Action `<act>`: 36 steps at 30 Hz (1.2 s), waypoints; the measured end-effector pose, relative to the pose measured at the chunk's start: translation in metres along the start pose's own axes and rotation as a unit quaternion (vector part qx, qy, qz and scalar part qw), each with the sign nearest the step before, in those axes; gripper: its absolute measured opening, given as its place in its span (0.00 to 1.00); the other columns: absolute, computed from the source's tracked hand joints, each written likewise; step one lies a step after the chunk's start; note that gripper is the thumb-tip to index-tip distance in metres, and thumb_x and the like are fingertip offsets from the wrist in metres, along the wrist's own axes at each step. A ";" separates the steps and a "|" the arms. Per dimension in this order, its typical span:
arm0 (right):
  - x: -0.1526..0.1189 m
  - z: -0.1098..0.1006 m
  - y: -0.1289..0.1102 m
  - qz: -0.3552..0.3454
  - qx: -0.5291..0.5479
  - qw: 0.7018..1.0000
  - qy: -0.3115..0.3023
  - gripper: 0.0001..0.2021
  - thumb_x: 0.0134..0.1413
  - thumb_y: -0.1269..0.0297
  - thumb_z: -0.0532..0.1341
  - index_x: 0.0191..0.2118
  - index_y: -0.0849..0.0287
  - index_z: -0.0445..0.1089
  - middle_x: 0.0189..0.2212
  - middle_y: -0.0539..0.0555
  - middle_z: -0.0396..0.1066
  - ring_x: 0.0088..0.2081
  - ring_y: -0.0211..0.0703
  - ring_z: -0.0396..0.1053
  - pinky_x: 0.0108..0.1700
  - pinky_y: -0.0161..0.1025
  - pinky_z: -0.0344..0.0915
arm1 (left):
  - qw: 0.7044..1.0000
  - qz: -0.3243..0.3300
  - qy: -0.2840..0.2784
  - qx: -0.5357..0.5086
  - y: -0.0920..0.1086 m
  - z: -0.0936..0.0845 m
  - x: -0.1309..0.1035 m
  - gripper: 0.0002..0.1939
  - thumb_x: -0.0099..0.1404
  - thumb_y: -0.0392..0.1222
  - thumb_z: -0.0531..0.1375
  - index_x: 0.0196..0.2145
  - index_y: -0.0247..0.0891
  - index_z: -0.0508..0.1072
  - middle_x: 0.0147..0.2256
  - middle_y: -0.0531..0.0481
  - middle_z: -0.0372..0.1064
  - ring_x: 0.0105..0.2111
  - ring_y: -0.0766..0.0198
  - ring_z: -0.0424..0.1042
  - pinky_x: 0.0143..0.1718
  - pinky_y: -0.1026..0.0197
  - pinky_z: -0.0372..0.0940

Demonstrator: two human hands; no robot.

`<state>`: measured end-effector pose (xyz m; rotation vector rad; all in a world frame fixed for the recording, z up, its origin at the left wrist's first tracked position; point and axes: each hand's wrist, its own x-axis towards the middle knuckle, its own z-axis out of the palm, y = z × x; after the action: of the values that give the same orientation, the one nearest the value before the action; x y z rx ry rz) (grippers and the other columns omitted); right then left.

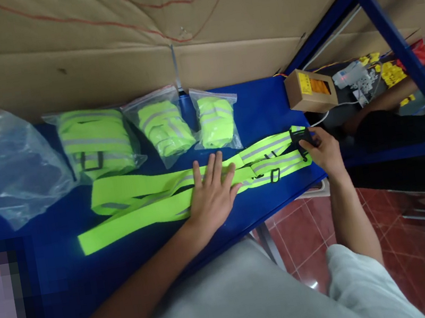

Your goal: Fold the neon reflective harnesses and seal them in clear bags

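Note:
A neon-yellow reflective strap harness (152,211) with grey stripes lies stretched lengthwise across the blue table. My left hand (213,188) rests flat on its middle, fingers spread, pressing the bands down. At the harness's right end, my right hand (324,149) pinches a black plastic buckle (301,137) between thumb and fingers; part of the buckle is hidden by them. Between my hands, a black slide adjuster (275,175) sits on the lower strap. The left end of the harness is loose, with a loop and one flat band end.
Behind the harness stand three clear bags of folded yellow straps: a large one (96,139), a middle one (165,129) and a small one (216,121). An empty clear plastic bag (7,164) lies left. A cardboard box (309,92), blue frame (399,38) and another person's arm (380,97) are at right.

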<state>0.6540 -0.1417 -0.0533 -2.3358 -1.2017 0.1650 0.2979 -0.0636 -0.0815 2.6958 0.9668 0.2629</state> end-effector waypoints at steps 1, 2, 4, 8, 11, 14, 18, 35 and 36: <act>-0.004 0.002 -0.007 -0.029 -0.067 0.997 0.025 0.24 0.54 0.57 0.66 0.56 0.60 0.74 0.35 0.58 0.75 0.36 0.52 0.72 0.43 0.50 0.69 | 1.000 0.006 -0.003 -0.005 -0.001 -0.001 0.000 0.29 0.79 0.51 0.46 0.69 0.36 0.62 0.74 0.35 0.41 0.74 0.43 0.46 0.71 0.27 0.42; -0.008 0.005 -0.015 -0.057 -0.128 0.989 0.047 0.24 0.57 0.58 0.63 0.58 0.60 0.74 0.39 0.61 0.75 0.40 0.56 0.72 0.45 0.51 0.69 | 1.000 0.011 -0.005 -0.010 -0.001 -0.001 0.001 0.29 0.79 0.52 0.45 0.70 0.36 0.62 0.75 0.37 0.39 0.75 0.44 0.45 0.72 0.27 0.41; -0.018 0.014 -0.032 -0.099 -0.216 0.968 0.077 0.23 0.64 0.61 0.58 0.62 0.60 0.72 0.44 0.66 0.75 0.46 0.61 0.71 0.45 0.51 0.69 | 1.000 0.018 -0.007 -0.019 -0.003 -0.003 0.001 0.29 0.79 0.51 0.43 0.70 0.36 0.61 0.75 0.40 0.39 0.75 0.46 0.45 0.72 0.28 0.39; -0.034 0.037 -0.056 -0.144 -0.306 0.939 0.068 0.25 0.68 0.69 0.48 0.65 0.56 0.70 0.44 0.67 0.73 0.46 0.61 0.69 0.39 0.48 0.68 | 1.000 0.004 -0.011 -0.028 -0.003 -0.003 0.001 0.28 0.79 0.48 0.42 0.71 0.37 0.60 0.74 0.41 0.42 0.75 0.49 0.45 0.74 0.31 0.37; -0.040 0.041 -0.060 -0.178 -0.294 0.939 0.017 0.25 0.70 0.68 0.48 0.67 0.55 0.67 0.48 0.66 0.73 0.48 0.60 0.68 0.38 0.47 0.69 | 0.999 -0.019 -0.010 -0.028 -0.002 -0.001 0.000 0.30 0.80 0.48 0.40 0.73 0.35 0.55 0.74 0.44 0.42 0.75 0.51 0.45 0.75 0.34 0.37; -0.037 0.035 -0.055 -0.189 -0.223 0.955 -0.042 0.24 0.72 0.55 0.51 0.67 0.53 0.67 0.54 0.64 0.71 0.50 0.57 0.70 0.39 0.45 0.71 | 0.999 -0.032 -0.003 -0.024 -0.001 0.000 -0.001 0.32 0.79 0.48 0.39 0.74 0.31 0.47 0.74 0.44 0.41 0.75 0.52 0.45 0.75 0.35 0.37; -0.019 0.031 -0.039 -0.143 -0.092 0.984 -0.052 0.27 0.67 0.43 0.55 0.61 0.55 0.73 0.52 0.63 0.71 0.49 0.55 0.71 0.52 0.51 0.71 | 0.999 -0.030 -0.002 -0.023 -0.001 0.000 -0.002 0.32 0.79 0.48 0.39 0.74 0.30 0.50 0.74 0.42 0.40 0.75 0.51 0.44 0.75 0.34 0.37; -0.029 0.054 -0.087 -0.125 -0.190 0.973 0.046 0.16 0.69 0.60 0.54 0.56 0.57 0.70 0.49 0.65 0.76 0.47 0.61 0.72 0.47 0.52 0.66 | 0.999 -0.035 -0.021 -0.023 0.004 0.003 0.001 0.31 0.80 0.47 0.38 0.74 0.31 0.46 0.75 0.44 0.36 0.75 0.52 0.43 0.75 0.33 0.37; -0.034 0.058 -0.091 -0.151 -0.206 0.966 0.029 0.16 0.70 0.61 0.52 0.55 0.57 0.72 0.51 0.65 0.76 0.49 0.61 0.72 0.49 0.53 0.65 | 0.999 -0.036 -0.020 -0.023 0.004 0.003 0.001 0.31 0.80 0.47 0.38 0.74 0.32 0.46 0.75 0.44 0.35 0.75 0.53 0.43 0.75 0.34 0.37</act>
<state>0.5487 -0.1027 -0.0634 -2.4317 -1.6719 -0.2841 0.3020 -0.0668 -0.0833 2.6084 1.0298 0.2145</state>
